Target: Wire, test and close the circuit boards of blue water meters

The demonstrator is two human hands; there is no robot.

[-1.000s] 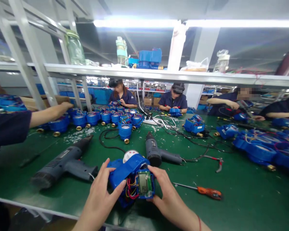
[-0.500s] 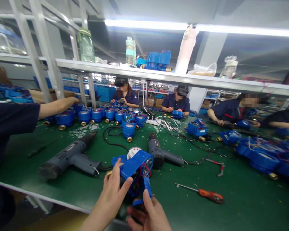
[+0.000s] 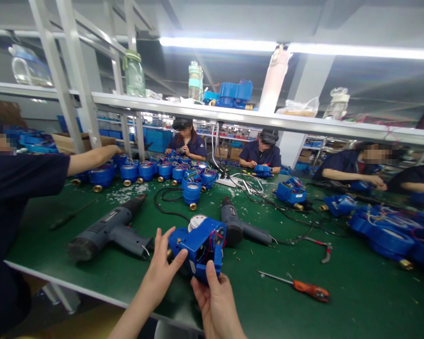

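The left hand (image 3: 162, 263) covers part of the near left side of the blue meter (image 3: 198, 242), and the right hand (image 3: 215, 292) covers its bottom corner. I can't see the meter's underside. Some right fingertips are hidden behind it. The wires (image 3: 217, 235) inside are too small and dark to tell apart. The marks on its white dial (image 3: 198, 222) are too tiny to read, and so is the writing on the big gray heat gun (image 3: 106, 230). Both arms get cut off at the bottom. The person on the left (image 3: 21, 188) is cut off by the edge, with a blurry face. The pile of blue parts (image 3: 392, 230) runs off the right side.
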